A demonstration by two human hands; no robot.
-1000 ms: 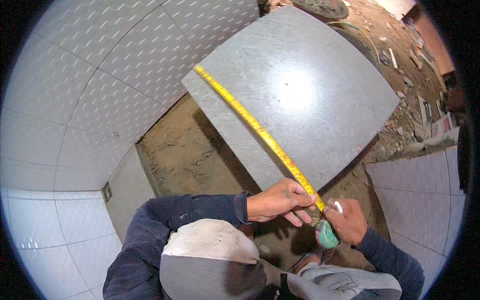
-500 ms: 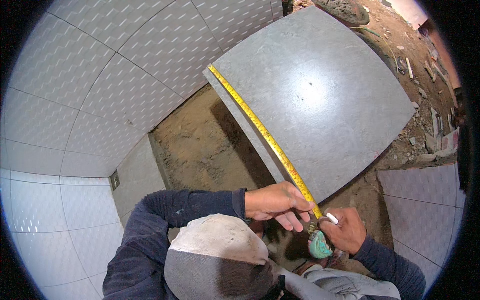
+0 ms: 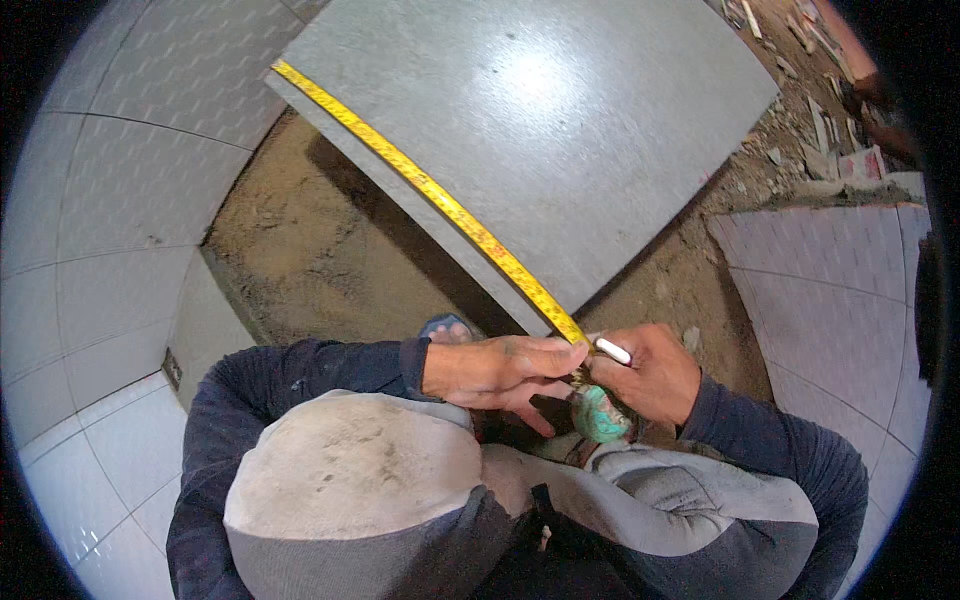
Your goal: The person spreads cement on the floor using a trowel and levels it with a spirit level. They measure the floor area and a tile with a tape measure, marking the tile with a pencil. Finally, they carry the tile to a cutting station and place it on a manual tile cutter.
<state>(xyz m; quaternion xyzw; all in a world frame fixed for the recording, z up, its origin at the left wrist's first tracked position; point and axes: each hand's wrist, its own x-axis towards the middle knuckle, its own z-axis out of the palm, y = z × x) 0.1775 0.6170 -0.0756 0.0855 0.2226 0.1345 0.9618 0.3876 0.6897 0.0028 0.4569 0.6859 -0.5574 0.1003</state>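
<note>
A yellow tape measure blade (image 3: 430, 190) is stretched along the left part of a large grey tile (image 3: 600, 150), from its far left corner to its near corner. The blade runs down to a worn turquoise tape case (image 3: 602, 414) between my hands. My left hand (image 3: 510, 372) is at the near end of the blade, its thumb and forefinger touching the edge and the other fingers spread. Closed beside the blade, my right hand (image 3: 655, 375) grips a white pen-like stick (image 3: 612, 350). Its lower fingers are partly hidden.
Light textured wall tiles (image 3: 140, 180) rise on the left. A low tiled block (image 3: 825, 290) stands on the right. Bare sandy ground (image 3: 285, 230) lies beside the grey tile, with rubble (image 3: 815, 130) at the far right. My knees are close below my hands.
The view has shifted, so the tile and tape appear lower and farther left. My left hand has closed in on the blade's near end; my right still holds the white stick.
</note>
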